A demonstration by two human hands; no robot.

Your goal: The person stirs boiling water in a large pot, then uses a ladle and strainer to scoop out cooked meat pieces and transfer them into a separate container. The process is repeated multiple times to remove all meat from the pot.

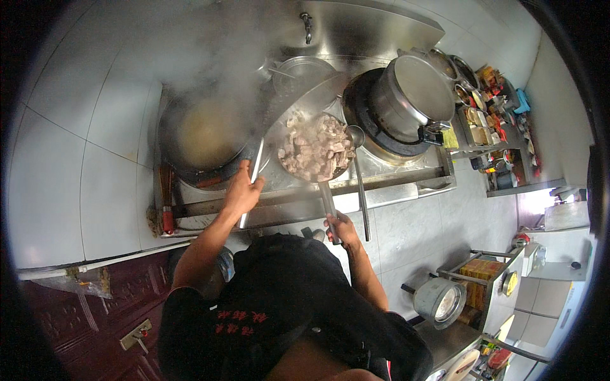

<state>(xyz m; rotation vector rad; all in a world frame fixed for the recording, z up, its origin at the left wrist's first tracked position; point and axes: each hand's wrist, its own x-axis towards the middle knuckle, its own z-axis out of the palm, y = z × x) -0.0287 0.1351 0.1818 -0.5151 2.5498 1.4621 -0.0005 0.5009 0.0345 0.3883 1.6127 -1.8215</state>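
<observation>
My right hand (pixel 344 229) grips the flat handle of a round perforated strainer (pixel 329 197), which is heaped with pale, cooked-looking meat pieces (pixel 314 145). The strainer is over the steel range top. My left hand (pixel 242 193) is closed around a long metal handle (pixel 258 159). That handle appears to run up to a wide, curved metal pan or scoop (pixel 305 95) behind the meat; steam blurs its shape. To the left of this hand, a dark wok (pixel 169 157) holds cloudy, steaming liquid (pixel 205 135). A steel ladle (pixel 360 183) lies just right of the strainer, its handle overhanging the range's front edge.
A large steel pot (pixel 400 102) sits tilted at a dark burner ring (pixel 367 114) on the right. Behind are a faucet (pixel 306 26) and a round steel basin (pixel 302 71). Seasoning containers (pixel 476 126) fill the right-hand shelf. A metal pot (pixel 436 300) stands behind my right side.
</observation>
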